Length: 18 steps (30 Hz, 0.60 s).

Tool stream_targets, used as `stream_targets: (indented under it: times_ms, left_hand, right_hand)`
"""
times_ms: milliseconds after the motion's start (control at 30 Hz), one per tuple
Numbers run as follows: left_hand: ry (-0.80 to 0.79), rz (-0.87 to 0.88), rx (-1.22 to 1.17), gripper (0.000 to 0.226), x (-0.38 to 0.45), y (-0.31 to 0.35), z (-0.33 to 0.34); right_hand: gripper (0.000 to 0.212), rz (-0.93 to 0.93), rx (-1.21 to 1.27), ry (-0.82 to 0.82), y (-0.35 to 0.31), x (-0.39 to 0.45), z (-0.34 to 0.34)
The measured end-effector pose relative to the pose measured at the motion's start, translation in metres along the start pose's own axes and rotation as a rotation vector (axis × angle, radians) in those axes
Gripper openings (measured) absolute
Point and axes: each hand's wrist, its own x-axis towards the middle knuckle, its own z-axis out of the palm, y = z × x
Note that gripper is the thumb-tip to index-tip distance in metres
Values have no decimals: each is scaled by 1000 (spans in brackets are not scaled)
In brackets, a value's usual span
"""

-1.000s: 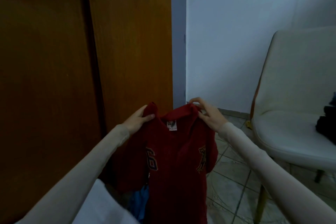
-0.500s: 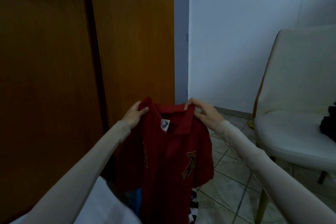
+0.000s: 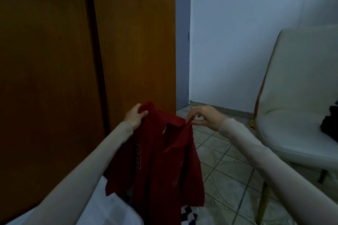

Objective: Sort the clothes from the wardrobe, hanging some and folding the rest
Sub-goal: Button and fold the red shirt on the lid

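Note:
A red collared shirt [image 3: 157, 168] with gold lettering hangs in front of me, twisted so its front faces partly left. My left hand [image 3: 135, 117] grips its left shoulder at the top. My right hand [image 3: 204, 118] pinches the collar edge near the right shoulder between thumb and fingertips. The brown wooden wardrobe [image 3: 87, 56] fills the left half of the view, its doors shut.
A cream padded chair [image 3: 300, 97] stands at the right with a dark garment [image 3: 330, 124] on its seat. White cloth [image 3: 109, 212] and a black-and-white checked piece [image 3: 189, 215] lie low under the shirt. Tiled floor [image 3: 228, 166] spreads between wardrobe and chair.
The shirt has turned and dropped a little. My right hand has shifted from gripping the shoulder to pinching the collar edge, and the hands have moved apart.

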Motion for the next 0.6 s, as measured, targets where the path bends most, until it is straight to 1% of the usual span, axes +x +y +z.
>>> stream_targets:
  times_ms: [33, 133, 233, 333, 400, 467, 600]
  left_hand:
    - [-5, -3, -8, 50, 1, 0, 1]
    - [-32, 4, -21, 46, -1, 1, 5]
    - [-39, 2, -29, 45, 1, 0, 7]
    - [-11, -25, -27, 54, 1, -1, 7]
    - [-22, -37, -49, 55, 3, -4, 7]
    - [-30, -41, -48, 53, 3, -4, 6]
    - [-78, -44, -81, 58, -1, -5, 2]
  right_hand:
    - [11, 5, 19, 24, 0, 0, 0]
    - [15, 26, 130, 52, 1, 0, 1]
    - [18, 3, 229, 37, -3, -1, -1]
    - [13, -50, 316, 21, -17, -1, -3]
    - [21, -82, 373, -2, -29, 0, -5]
    - [24, -92, 439, -17, -38, 3, -5]
    - [18, -87, 524, -49, -44, 9, -3]
